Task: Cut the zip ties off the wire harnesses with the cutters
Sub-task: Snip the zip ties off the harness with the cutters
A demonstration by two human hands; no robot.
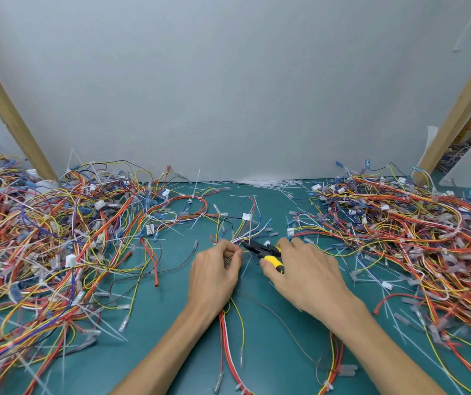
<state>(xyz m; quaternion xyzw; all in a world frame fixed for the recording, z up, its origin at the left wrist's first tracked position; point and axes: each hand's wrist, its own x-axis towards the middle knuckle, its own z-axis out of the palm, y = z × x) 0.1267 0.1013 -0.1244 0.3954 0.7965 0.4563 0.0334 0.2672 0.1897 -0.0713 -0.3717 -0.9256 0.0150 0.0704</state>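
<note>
Both hands busy: left hand (214, 269) pinches wire harness (241, 238); right hand (305, 269) grips cutters (265, 252) between them.

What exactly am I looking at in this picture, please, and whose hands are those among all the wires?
No machine here: a person works bare-handed, and the single picture comes from a camera worn on their head, looking down. The left hand pinches a wire harness, while the right hand grips yellow-handled cutters, their black nose at the bundle. Heaps of coloured harnesses lie on the green mat on both sides, and cut white zip ties are scattered by the back wall.
</note>
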